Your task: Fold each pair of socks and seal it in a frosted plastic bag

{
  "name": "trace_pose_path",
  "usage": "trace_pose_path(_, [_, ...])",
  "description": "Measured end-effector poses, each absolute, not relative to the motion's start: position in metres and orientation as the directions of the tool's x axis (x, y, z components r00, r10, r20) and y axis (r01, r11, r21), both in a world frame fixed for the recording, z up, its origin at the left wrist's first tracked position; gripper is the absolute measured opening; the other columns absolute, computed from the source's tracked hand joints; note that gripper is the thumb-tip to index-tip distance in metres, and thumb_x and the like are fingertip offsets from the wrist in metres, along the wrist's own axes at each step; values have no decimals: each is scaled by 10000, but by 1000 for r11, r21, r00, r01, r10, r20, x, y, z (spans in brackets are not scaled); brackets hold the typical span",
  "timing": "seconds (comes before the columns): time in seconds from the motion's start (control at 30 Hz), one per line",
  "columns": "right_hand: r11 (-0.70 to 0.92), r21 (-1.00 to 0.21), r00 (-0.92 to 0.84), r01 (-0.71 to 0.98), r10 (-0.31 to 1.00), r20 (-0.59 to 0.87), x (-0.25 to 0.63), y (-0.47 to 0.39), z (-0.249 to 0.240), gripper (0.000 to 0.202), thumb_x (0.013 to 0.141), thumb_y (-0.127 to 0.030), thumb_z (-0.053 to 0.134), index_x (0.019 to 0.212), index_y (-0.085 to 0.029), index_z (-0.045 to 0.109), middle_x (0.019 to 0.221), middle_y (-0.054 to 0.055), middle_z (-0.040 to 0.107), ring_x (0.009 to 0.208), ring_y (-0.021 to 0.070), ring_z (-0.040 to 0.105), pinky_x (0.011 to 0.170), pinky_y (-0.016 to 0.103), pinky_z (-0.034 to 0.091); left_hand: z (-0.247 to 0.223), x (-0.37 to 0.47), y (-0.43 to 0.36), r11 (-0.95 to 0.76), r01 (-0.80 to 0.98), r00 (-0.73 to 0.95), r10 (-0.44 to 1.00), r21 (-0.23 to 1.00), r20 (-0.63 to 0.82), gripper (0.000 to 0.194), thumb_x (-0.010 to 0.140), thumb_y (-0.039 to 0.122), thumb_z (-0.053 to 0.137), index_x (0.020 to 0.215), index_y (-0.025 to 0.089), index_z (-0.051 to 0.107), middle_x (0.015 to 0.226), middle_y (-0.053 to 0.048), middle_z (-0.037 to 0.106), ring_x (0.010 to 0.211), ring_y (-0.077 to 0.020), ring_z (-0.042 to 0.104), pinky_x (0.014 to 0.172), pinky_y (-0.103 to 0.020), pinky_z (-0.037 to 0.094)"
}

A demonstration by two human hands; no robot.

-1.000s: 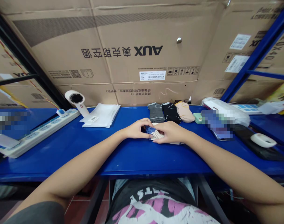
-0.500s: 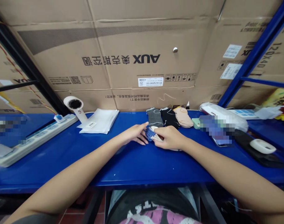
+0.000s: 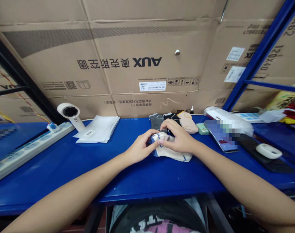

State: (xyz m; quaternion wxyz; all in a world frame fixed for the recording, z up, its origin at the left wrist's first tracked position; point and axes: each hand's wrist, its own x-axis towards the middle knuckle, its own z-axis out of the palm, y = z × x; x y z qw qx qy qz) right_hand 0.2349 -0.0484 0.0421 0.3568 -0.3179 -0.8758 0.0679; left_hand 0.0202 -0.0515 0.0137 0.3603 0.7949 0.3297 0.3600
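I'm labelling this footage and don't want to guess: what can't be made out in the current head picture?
In the head view:
Blue-trimmed pale sock: partly hidden by the left hand and right hand.
Black sock: its lower part is mostly covered by the right hand.
Phone: partly blurred by pixelation.
Power strip: its near end is cut off by the left edge.
Carton label: its finest print is too small to read.

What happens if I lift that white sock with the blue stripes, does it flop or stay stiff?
The white sock would probably flop, since its cloth bunches and bends at the left hand and right hand. It's likely light, being small and made of fabric. Lying flattened on the blue table, it seems unlikely to roll.
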Motion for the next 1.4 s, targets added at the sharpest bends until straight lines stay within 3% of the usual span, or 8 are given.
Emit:
trace_pose_path(0.1, [731,-456,-610,508,678,410,241,-47,46,432,831,-487,683,1144,-219,552,1080,77,646,934,225,584,811,344,452,19,18,-57,-604,246,564,725,758,394,404,912,432,606,1261,240,543,1165,-56,647,868,-167,621,749,-276,501])
trace_pose_path(0.2, [645,-557,-649,524,725,230,243,-44,45,369,907,-526,580,1054,-193,640,850,26,689,713,172,582,649,281,426,19,17,-52,-588,211,492,754,781,435,370,914,423,607,1223,222,569,1164,-67,649,926,-185,623,807,-295,497])
trace_pose_path(0.3, [578,-638,-604,509,767,214,239,-40,38,388,933,-518,536,1030,-169,677,867,37,708,718,170,589,619,266,417,16,15,-41,-489,148,385,829,860,405,375,901,441,620,1189,206,570,1134,-71,654,917,-184,624,797,-300,500])
trace_pose_path(0.57, [208,-938,-594,277,805,4,227,-38,25,504,757,-604,714,951,-139,694,794,31,677,631,136,558,537,231,402,18,16,-38,-270,66,392,892,960,224,483,822,509,689,1181,203,582,1062,-50,668,833,-158,616,714,-272,488])
trace_pose_path(0.7, [49,-970,-566,236,818,-97,227,-36,20,488,714,-607,755,841,-144,674,692,-1,639,545,100,513,491,211,367,12,19,-37,-244,41,483,854,969,194,504,787,511,727,1155,189,602,1082,-70,676,890,-175,625,773,-291,483])
trace_pose_path(0.87, [7,-977,-529,213,841,-109,223,-32,12,518,736,-648,715,788,-136,661,637,-11,631,487,80,492,452,197,344,6,21,-33,-161,71,356,926,984,126,543,750,531,749,1119,159,607,943,-54,680,811,-160,616,716,-270,461])
trace_pose_path(1.23, [-33,-996,-532,83,843,-72,220,-32,0,451,748,-473,788,1061,-158,705,960,50,752,758,145,681,676,238,524,12,16,-26,-259,138,298,931,956,209,513,747,408,777,1170,154,639,1140,-108,689,1002,-211,655,760,-279,522])
trace_pose_path(1.4, [-75,-997,-462,9,884,-71,220,-28,-1,469,718,-439,819,1064,-139,716,931,71,765,755,162,699,686,252,537,20,9,-20,-175,195,245,961,965,125,466,745,369,794,1138,164,650,1101,-99,697,753,-155,683,604,-267,564])
